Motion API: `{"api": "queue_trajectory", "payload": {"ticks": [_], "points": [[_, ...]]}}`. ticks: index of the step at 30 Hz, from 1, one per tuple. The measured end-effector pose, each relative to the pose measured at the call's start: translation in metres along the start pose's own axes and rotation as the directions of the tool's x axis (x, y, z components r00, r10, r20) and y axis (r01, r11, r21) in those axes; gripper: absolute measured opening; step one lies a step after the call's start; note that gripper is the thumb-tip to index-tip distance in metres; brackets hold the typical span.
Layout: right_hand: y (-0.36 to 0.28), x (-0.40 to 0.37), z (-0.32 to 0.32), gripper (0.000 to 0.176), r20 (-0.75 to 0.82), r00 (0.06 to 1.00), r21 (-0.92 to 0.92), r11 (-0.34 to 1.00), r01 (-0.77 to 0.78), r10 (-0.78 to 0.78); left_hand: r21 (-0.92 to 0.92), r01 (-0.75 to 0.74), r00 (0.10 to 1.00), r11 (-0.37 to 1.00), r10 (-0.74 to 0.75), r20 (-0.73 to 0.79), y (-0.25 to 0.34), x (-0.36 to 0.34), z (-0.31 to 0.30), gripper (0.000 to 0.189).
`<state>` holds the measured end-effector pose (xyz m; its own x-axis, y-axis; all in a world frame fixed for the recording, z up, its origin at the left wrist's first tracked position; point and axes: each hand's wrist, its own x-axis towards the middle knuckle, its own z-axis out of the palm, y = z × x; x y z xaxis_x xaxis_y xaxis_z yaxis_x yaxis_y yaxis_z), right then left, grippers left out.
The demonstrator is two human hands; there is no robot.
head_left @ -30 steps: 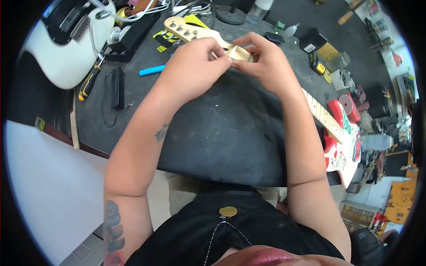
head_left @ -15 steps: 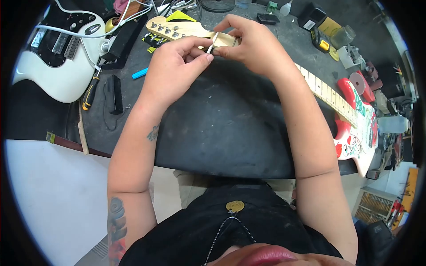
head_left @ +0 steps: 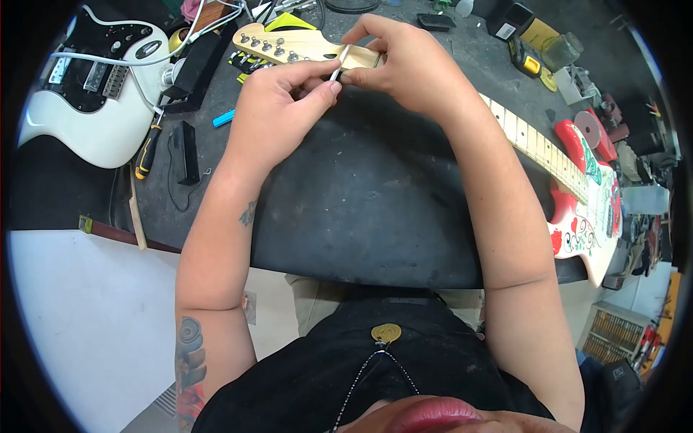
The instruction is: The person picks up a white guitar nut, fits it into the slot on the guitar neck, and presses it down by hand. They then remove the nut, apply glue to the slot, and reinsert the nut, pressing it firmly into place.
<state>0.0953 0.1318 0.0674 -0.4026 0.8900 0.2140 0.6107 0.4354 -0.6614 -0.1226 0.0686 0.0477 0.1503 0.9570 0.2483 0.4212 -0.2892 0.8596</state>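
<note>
A painted electric guitar (head_left: 593, 249) lies across the bench, its red and white floral body at the right and its maple headstock (head_left: 253, 36) at the upper middle. A slim white strip, apparently a guitar nut (head_left: 335, 74), crosses the neck where the headstock meets the fretboard. Thumb and index finger of my left hand (head_left: 278, 101) pinch its near end. My right hand (head_left: 408, 65) is wrapped around the guitar neck (head_left: 538, 144) just beside the strip, thumb on the near side and fingers on the far side. The fingertips partly hide the strip and neck.
A white electric guitar (head_left: 94, 137) rests at the left, with a cable over it. Near it are a screwdriver (head_left: 148, 151), a black box (head_left: 186, 153) and a blue marker (head_left: 224, 118). A yellow-black tool (head_left: 525, 59) and a jar (head_left: 563, 52) stand at the back right.
The headstock and both hands sit slightly further left and up in the view. The pinch on the white nut and the grip on the neck are unchanged.
</note>
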Motion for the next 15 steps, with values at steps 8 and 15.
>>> {"api": "queue_trajectory", "payload": {"ticks": [8, 15], "points": [[-0.009, -0.004, -0.002, 0.043, 0.007, 1.000, 0.037, 0.999, -0.018, 0.017, -0.091, -0.004, 1.000, 0.996, 0.004, -0.002, -0.003, 0.002, 0.000, 0.033], [-0.026, -0.006, -0.020, 0.042, 0.040, 0.999, -0.010, 1.000, -0.028, 0.028, -0.015, -0.021, 1.000, 1.000, 0.021, 0.004, -0.002, 0.001, -0.002, 0.034]]}}
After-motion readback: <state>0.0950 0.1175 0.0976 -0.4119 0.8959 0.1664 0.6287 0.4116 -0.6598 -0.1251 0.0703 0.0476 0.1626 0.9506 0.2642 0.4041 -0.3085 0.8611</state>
